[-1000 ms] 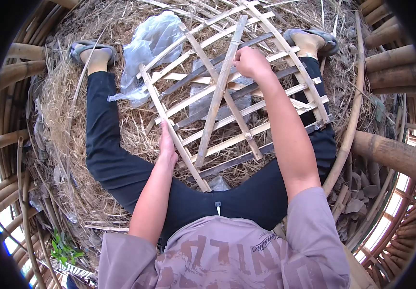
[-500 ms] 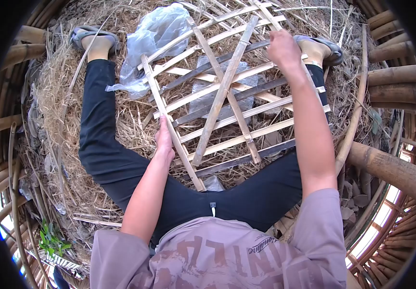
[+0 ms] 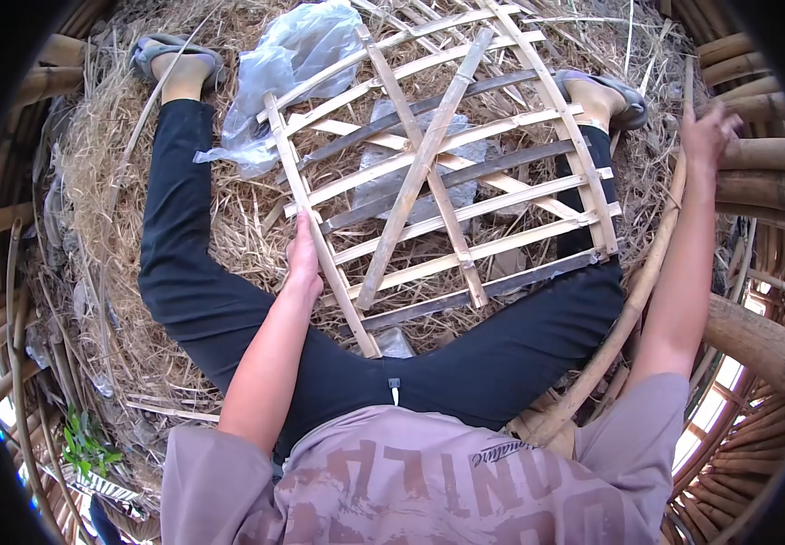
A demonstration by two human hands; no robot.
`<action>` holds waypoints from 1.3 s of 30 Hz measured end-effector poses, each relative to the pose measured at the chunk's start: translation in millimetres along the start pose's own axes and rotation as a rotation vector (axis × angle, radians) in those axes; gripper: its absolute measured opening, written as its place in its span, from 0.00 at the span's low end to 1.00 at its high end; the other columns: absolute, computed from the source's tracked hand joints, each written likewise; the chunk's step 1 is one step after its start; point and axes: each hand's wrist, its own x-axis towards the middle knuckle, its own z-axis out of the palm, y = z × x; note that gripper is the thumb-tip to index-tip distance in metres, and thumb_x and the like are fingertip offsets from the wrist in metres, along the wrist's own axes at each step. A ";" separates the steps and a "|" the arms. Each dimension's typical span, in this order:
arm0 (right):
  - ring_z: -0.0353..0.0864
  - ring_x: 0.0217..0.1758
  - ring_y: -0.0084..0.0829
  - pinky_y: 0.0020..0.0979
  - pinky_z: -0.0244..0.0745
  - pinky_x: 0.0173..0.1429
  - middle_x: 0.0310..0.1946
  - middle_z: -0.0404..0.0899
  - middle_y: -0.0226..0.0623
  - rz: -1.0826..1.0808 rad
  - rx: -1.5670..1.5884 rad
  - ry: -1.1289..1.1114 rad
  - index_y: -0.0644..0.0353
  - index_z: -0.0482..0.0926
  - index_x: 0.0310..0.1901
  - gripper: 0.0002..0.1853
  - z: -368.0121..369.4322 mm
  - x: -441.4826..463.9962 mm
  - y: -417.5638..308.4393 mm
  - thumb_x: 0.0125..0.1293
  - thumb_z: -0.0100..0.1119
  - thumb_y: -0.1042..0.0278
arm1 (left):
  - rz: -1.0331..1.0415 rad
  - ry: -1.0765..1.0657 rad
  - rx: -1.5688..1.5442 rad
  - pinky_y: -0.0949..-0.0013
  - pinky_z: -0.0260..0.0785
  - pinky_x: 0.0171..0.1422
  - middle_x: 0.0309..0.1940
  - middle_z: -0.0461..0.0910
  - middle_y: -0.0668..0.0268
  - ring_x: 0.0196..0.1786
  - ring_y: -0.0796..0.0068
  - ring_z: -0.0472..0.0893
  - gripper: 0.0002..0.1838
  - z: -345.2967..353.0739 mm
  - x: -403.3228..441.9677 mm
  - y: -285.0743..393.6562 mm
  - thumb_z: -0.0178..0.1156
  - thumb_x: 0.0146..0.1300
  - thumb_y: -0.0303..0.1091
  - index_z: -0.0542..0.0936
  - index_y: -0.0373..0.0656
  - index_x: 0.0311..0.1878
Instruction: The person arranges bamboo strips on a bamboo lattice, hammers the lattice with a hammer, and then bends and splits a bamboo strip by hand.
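Since the earlier frame, the right hand [image 3: 710, 136] has moved off the lattice's right side and out to the bamboo wall; the left hand [image 3: 302, 259] remains at the opposite edge.

The flat, openwork lattice of pale and dark split-bamboo strips [image 3: 396, 179] lies between the person's spread legs, over dry tan straw [image 3: 242, 218], its near left corner at the lap. The left hand rests against the left edge strip, fingers extended along it; how firmly they hold is unclear. The right hand is partly open, fingers loosely bent and blurred, beside a long, curved tan pole [image 3: 644, 295] and the round bamboo wall poles [image 3: 762, 186]; whether it holds anything cannot be told.

A crumpled, translucent plastic bag [image 3: 297, 50] lies at the lattice's far left; a clear plastic sheet [image 3: 461, 197] shows beneath the strips. The mauve T-shirt [image 3: 338, 518] bears large brown block letters, not fully legible, and small black script ending in "nature". The trousers [image 3: 179, 195] are black.
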 end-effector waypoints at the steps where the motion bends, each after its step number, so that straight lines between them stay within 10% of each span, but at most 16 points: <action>1: 0.68 0.67 0.51 0.42 0.64 0.70 0.64 0.67 0.61 -0.216 0.182 -0.036 0.62 0.67 0.65 0.31 -5.2 -4.4 -2.0 0.65 0.58 0.55 | -0.012 0.002 0.003 0.61 0.69 0.44 0.29 0.72 0.71 0.35 0.74 0.73 0.31 -0.7 -0.7 -0.2 0.50 0.62 0.73 0.78 0.52 0.41; 5: 0.79 0.55 0.46 0.37 0.71 0.62 0.48 0.82 0.49 -0.350 0.977 -0.731 0.64 0.79 0.52 0.20 -67.6 -59.0 -99.0 0.63 0.61 0.60 | 0.010 -0.010 0.020 0.61 0.68 0.42 0.28 0.72 0.72 0.33 0.75 0.72 0.31 -4.5 2.7 -3.2 0.49 0.60 0.75 0.78 0.54 0.39; 9: 0.78 0.57 0.40 0.41 0.67 0.65 0.49 0.82 0.40 -0.856 0.952 -0.627 0.58 0.83 0.48 0.17 -89.2 -112.0 -173.7 0.58 0.68 0.61 | 0.004 -0.043 0.024 0.60 0.68 0.44 0.30 0.72 0.71 0.36 0.74 0.72 0.33 -8.5 7.6 -6.3 0.49 0.59 0.76 0.77 0.53 0.42; 22: 0.79 0.39 0.46 0.39 0.72 0.46 0.31 0.80 0.45 -0.710 1.060 -0.480 0.65 0.80 0.32 0.08 -62.6 -124.0 -195.6 0.58 0.65 0.68 | 0.010 -0.020 0.027 0.59 0.68 0.44 0.30 0.72 0.70 0.36 0.73 0.72 0.32 -1.7 -5.2 2.7 0.51 0.60 0.75 0.77 0.53 0.42; 26: 0.79 0.36 0.34 0.35 0.72 0.45 0.31 0.81 0.40 -0.587 1.254 -0.746 0.67 0.80 0.35 0.09 -60.9 -120.6 -191.2 0.62 0.63 0.68 | 0.000 -0.011 -0.020 0.62 0.69 0.52 0.37 0.76 0.65 0.42 0.72 0.75 0.35 -0.3 -6.1 3.8 0.49 0.64 0.71 0.78 0.44 0.46; 32: 0.79 0.37 0.28 0.31 0.72 0.46 0.32 0.83 0.39 -0.451 1.268 -1.000 0.65 0.81 0.35 0.10 -84.3 -114.2 -203.2 0.62 0.65 0.66 | -0.021 -0.017 -0.010 0.61 0.69 0.53 0.39 0.77 0.65 0.43 0.72 0.75 0.34 -0.3 -7.7 5.5 0.49 0.64 0.71 0.78 0.45 0.47; 39: 0.77 0.54 0.40 0.40 0.73 0.57 0.43 0.82 0.36 -0.775 1.083 -0.605 0.54 0.83 0.46 0.15 -83.2 -116.8 -217.4 0.58 0.67 0.60 | 0.004 -0.005 -0.015 0.62 0.70 0.50 0.36 0.76 0.67 0.41 0.74 0.75 0.33 2.4 -8.5 5.6 0.49 0.64 0.70 0.79 0.45 0.45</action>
